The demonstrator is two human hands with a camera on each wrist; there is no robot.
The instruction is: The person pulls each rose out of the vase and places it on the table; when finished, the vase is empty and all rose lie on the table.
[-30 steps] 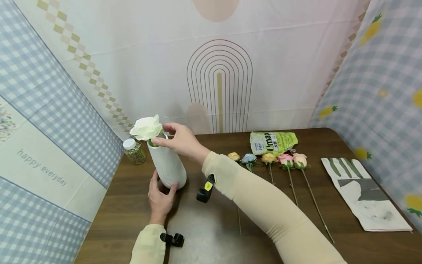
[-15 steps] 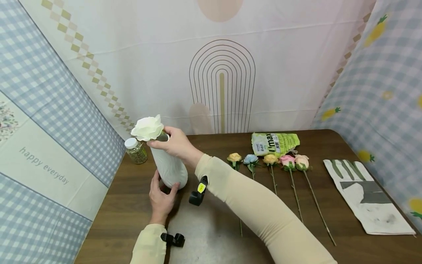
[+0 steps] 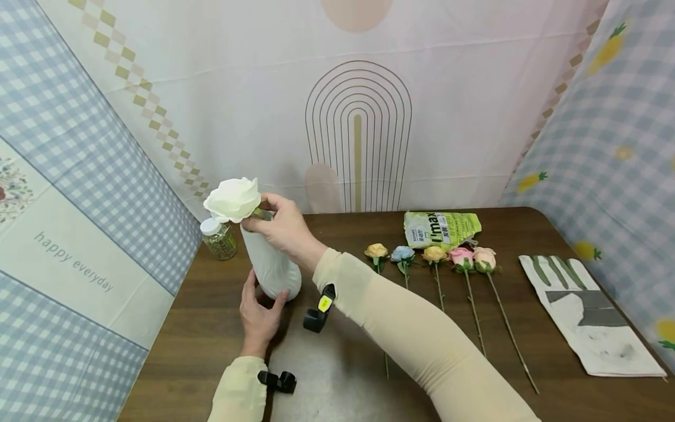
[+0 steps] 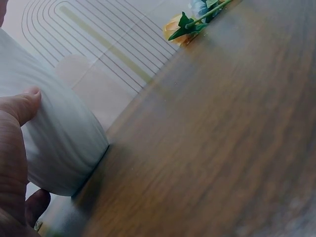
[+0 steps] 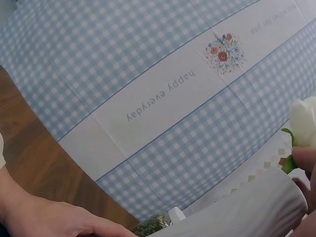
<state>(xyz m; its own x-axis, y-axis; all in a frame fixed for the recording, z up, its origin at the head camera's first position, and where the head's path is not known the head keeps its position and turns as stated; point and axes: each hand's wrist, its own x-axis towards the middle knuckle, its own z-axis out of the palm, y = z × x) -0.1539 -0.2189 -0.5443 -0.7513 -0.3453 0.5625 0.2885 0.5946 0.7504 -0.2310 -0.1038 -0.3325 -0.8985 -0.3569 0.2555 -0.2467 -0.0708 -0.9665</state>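
A white ribbed vase (image 3: 273,271) stands at the left of the wooden table. My left hand (image 3: 259,321) holds it low down, thumb on one side and fingers on the other; the left wrist view shows the thumb lying against the vase wall (image 4: 64,136). At its mouth, my right hand (image 3: 289,230) pinches a white artificial rose (image 3: 233,200) just under the bloom. The rose's head leans out to the left above the rim. Its stem is mostly hidden by the fingers and vase. In the right wrist view the bloom (image 5: 305,121) shows at the right edge.
Left of the vase stands a jar (image 3: 220,243) with a white lid. Several artificial roses, including a blue one (image 3: 403,254) and a pink one (image 3: 461,258), lie at the right. Behind them is a green packet (image 3: 443,228); a folded glove (image 3: 590,316) lies far right.
The white rose has risen slightly, with my right hand shifting a little at the vase mouth. My left hand keeps its hold low on the vase.
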